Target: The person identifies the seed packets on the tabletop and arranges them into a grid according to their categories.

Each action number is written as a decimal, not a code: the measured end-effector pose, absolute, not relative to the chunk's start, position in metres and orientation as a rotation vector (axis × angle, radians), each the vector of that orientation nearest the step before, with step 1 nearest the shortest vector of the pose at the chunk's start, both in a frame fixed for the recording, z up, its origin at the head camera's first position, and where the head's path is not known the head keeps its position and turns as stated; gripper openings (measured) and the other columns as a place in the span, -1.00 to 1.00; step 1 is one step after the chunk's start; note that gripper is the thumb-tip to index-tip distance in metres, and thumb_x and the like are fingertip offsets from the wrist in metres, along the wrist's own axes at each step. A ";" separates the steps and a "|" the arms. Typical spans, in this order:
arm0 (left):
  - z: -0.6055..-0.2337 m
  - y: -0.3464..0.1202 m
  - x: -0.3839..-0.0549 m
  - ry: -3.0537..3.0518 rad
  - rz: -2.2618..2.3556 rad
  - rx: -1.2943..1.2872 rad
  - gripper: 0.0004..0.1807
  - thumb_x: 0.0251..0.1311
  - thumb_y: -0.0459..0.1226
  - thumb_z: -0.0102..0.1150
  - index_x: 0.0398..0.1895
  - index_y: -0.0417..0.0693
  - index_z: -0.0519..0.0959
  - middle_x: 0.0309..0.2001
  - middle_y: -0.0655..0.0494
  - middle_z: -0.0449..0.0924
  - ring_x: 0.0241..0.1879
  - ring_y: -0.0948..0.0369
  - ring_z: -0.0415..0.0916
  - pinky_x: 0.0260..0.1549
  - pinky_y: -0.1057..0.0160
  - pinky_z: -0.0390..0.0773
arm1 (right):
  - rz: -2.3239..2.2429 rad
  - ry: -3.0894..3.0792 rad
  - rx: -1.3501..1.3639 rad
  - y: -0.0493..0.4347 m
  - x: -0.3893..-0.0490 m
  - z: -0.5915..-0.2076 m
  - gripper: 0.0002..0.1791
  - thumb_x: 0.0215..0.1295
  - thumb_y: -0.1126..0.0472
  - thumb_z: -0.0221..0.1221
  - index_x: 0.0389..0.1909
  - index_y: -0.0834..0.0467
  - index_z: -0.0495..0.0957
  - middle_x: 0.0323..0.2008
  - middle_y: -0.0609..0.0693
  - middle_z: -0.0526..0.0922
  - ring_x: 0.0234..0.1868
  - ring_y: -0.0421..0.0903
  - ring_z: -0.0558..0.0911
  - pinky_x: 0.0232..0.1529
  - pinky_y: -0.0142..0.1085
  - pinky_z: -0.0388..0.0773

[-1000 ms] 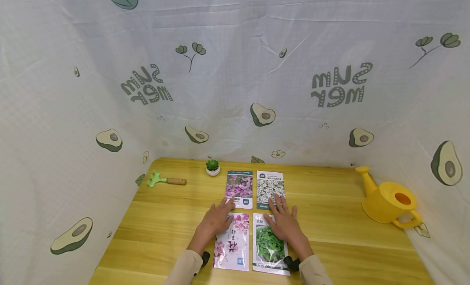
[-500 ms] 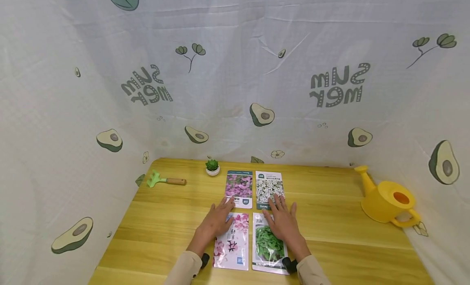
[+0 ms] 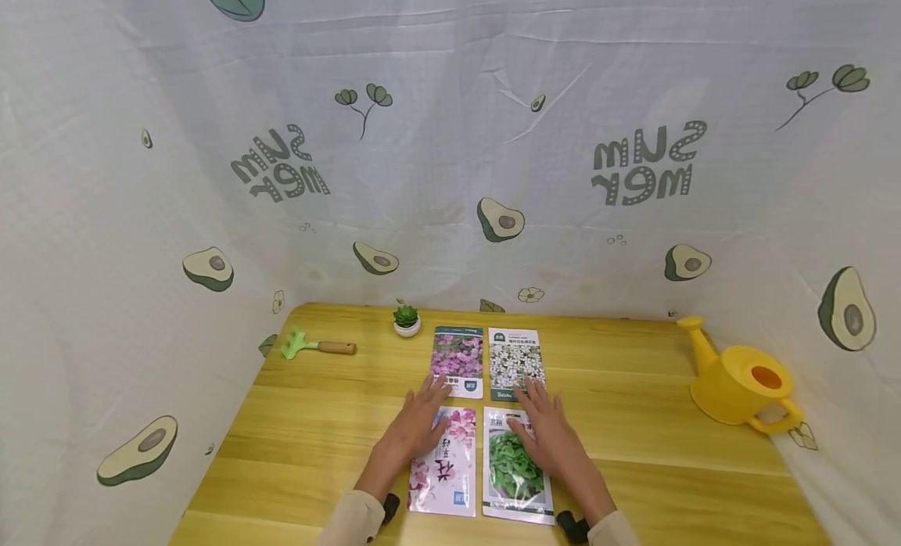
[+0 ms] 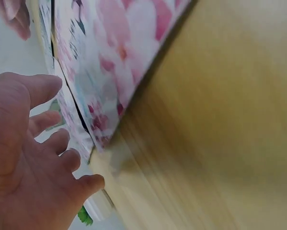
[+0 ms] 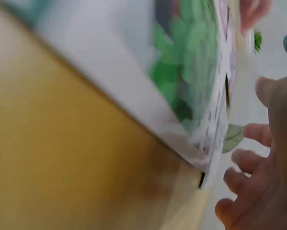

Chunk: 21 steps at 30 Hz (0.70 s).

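Four-square on the wooden table lie several seed packets. The far pair are a magenta-flower packet (image 3: 457, 355) and a white-flower packet (image 3: 516, 361); the near pair are a pale pink-blossom packet (image 3: 450, 475) and a green-leaf packet (image 3: 517, 479). My left hand (image 3: 414, 425) is over the outer edge of the pink-blossom packet, its fingertips reaching the magenta one. Over the green-leaf packet is my right hand (image 3: 551, 435), fingertips by the white-flower packet's lower edge. Both wrist views show loosely spread fingers on the left hand (image 4: 33, 158) and right hand (image 5: 263, 167), gripping nothing.
A green hand rake (image 3: 317, 345) with a wooden handle lies at the far left. Near the back edge stands a small potted succulent (image 3: 406, 321). The yellow watering can (image 3: 742, 386) is at the right. An avocado-print cloth (image 3: 450, 163) hangs behind and at the sides.
My right wrist has swung outward to the right, and its hand has turned slightly. The left hand stays almost still. The packets remain in place; the head view has shifted slightly.
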<state>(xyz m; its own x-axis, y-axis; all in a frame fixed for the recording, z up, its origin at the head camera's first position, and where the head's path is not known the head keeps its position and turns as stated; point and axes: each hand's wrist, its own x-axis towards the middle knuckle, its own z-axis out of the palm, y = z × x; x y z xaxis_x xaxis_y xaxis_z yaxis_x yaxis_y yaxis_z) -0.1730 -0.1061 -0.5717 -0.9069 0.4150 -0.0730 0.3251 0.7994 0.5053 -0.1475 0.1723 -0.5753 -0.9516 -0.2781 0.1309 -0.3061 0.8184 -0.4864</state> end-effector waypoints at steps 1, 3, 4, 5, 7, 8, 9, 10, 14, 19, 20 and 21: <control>-0.571 -0.105 -0.170 2.812 0.730 0.597 -0.33 0.58 -0.19 0.19 0.66 -0.10 0.28 0.73 -0.07 0.06 0.73 -0.09 -0.08 0.63 -0.32 0.04 | 0.810 -2.955 0.498 0.173 -0.142 -0.576 -0.25 0.57 0.04 0.28 0.60 0.31 0.32 0.65 0.34 0.19 0.67 0.38 0.11 0.60 0.46 -0.07; -0.568 -0.101 -0.162 2.817 0.697 0.632 -0.32 0.57 -0.18 0.21 0.66 -0.09 0.29 0.73 -0.05 0.07 0.73 -0.08 -0.06 0.63 -0.27 0.07 | 0.818 -2.987 0.540 0.174 -0.132 -0.577 -0.22 0.56 0.00 0.29 0.61 0.30 0.30 0.66 0.31 0.19 0.68 0.33 0.11 0.62 0.39 -0.04; -0.566 -0.099 -0.158 2.814 0.683 0.648 -0.31 0.57 -0.17 0.22 0.66 -0.08 0.30 0.74 -0.04 0.07 0.73 -0.07 -0.06 0.63 -0.24 0.08 | 0.822 -2.997 0.561 0.174 -0.127 -0.578 -0.20 0.55 -0.02 0.30 0.62 0.29 0.30 0.66 0.30 0.19 0.68 0.32 0.13 0.63 0.37 -0.02; -0.566 -0.097 -0.153 2.809 0.674 0.673 -0.31 0.56 -0.17 0.24 0.66 -0.07 0.30 0.73 -0.03 0.08 0.72 -0.06 -0.05 0.63 -0.23 0.10 | 0.829 -3.011 0.580 0.173 -0.122 -0.579 -0.18 0.54 -0.05 0.30 0.62 0.29 0.29 0.66 0.28 0.20 0.69 0.30 0.13 0.64 0.36 -0.01; -0.564 -0.094 -0.145 2.784 0.674 0.703 -0.28 0.54 -0.15 0.28 0.67 -0.05 0.30 0.73 0.00 0.10 0.72 -0.04 -0.04 0.63 -0.21 0.12 | 0.844 -3.037 0.609 0.173 -0.114 -0.581 -0.14 0.52 -0.11 0.31 0.63 0.26 0.29 0.66 0.26 0.22 0.69 0.27 0.15 0.64 0.33 0.00; -0.564 -0.093 -0.141 2.773 0.681 0.713 -0.26 0.52 -0.14 0.30 0.67 -0.05 0.30 0.73 0.00 0.11 0.72 -0.04 -0.03 0.62 -0.22 0.13 | 0.847 -3.048 0.621 0.173 -0.110 -0.582 -0.13 0.51 -0.13 0.31 0.64 0.25 0.28 0.66 0.25 0.22 0.69 0.26 0.15 0.65 0.32 -0.01; -0.564 -0.091 -0.137 2.759 0.698 0.718 -0.24 0.51 -0.13 0.31 0.68 -0.05 0.29 0.72 0.00 0.11 0.72 -0.04 -0.03 0.63 -0.22 0.13 | 0.852 -3.051 0.635 0.172 -0.108 -0.582 -0.12 0.50 -0.15 0.31 0.63 0.25 0.29 0.66 0.26 0.22 0.68 0.27 0.16 0.64 0.32 0.00; -0.564 -0.090 -0.134 2.750 0.705 0.726 -0.23 0.50 -0.13 0.33 0.68 -0.06 0.29 0.72 0.00 0.13 0.72 -0.04 -0.03 0.63 -0.22 0.13 | 0.857 -3.051 0.644 0.172 -0.106 -0.583 -0.11 0.49 -0.16 0.32 0.63 0.25 0.30 0.66 0.26 0.22 0.68 0.27 0.16 0.64 0.32 0.00; -0.570 -0.088 -0.127 2.754 0.696 0.734 -0.18 0.47 -0.11 0.35 0.69 -0.08 0.26 0.71 0.03 0.16 0.71 -0.03 0.00 0.64 -0.18 0.09 | 0.853 -3.042 0.652 0.174 -0.101 -0.585 -0.11 0.44 -0.17 0.36 0.60 0.26 0.35 0.65 0.26 0.24 0.67 0.28 0.17 0.62 0.35 0.02; -0.577 -0.086 -0.127 2.789 0.659 0.747 -0.17 0.45 -0.10 0.36 0.68 -0.09 0.27 0.70 0.05 0.18 0.70 -0.04 0.04 0.64 -0.19 0.09 | 0.869 -3.040 0.646 0.178 -0.099 -0.586 -0.11 0.42 -0.17 0.37 0.59 0.26 0.37 0.65 0.27 0.24 0.67 0.30 0.16 0.60 0.40 0.03; -0.577 -0.086 -0.127 2.792 0.654 0.749 -0.17 0.45 -0.10 0.36 0.68 -0.09 0.27 0.70 0.05 0.18 0.70 -0.04 0.04 0.64 -0.19 0.10 | 0.874 -3.042 0.648 0.179 -0.099 -0.587 -0.11 0.43 -0.17 0.37 0.59 0.26 0.37 0.65 0.27 0.23 0.67 0.31 0.16 0.60 0.40 0.02; -0.578 -0.086 -0.127 2.793 0.653 0.751 -0.17 0.45 -0.10 0.36 0.68 -0.09 0.27 0.70 0.05 0.17 0.70 -0.04 0.04 0.64 -0.19 0.10 | 0.880 -3.043 0.648 0.180 -0.099 -0.587 -0.10 0.43 -0.16 0.37 0.59 0.26 0.36 0.65 0.27 0.23 0.67 0.31 0.15 0.60 0.41 0.02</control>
<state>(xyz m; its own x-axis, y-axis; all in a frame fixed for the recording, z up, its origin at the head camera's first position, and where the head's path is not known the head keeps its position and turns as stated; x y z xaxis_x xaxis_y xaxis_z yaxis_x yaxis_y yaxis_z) -0.1273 -0.0856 -0.5776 -0.8571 0.5123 -0.0547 0.4349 0.7763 0.4562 -0.0992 0.1798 -0.5868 -0.9156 -0.4015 0.0228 -0.3517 0.7720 -0.5295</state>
